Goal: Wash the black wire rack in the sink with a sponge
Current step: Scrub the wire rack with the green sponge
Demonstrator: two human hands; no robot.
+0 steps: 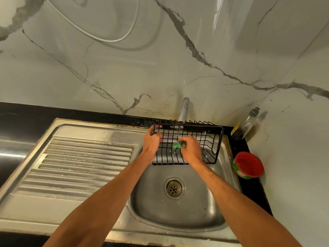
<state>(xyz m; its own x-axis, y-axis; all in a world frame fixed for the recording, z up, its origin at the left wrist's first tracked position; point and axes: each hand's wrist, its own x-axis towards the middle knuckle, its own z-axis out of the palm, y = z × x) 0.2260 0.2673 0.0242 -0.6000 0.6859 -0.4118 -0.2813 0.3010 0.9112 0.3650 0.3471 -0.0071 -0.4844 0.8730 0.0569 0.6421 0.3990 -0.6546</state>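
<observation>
Black wire rack (206, 139) gripped by left hand (151, 141), under right hand (191, 148).

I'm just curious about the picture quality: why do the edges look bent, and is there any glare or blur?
Head view: the wide-angle lens bows the sink rim; warm light glares on the wall tile at upper right; the green sponge in the right hand looks slightly smeared, while the black wire rack reads sharp.

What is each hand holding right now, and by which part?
The left hand grips the black wire rack by its left rim; the right hand holds the green sponge against its wires.
</observation>
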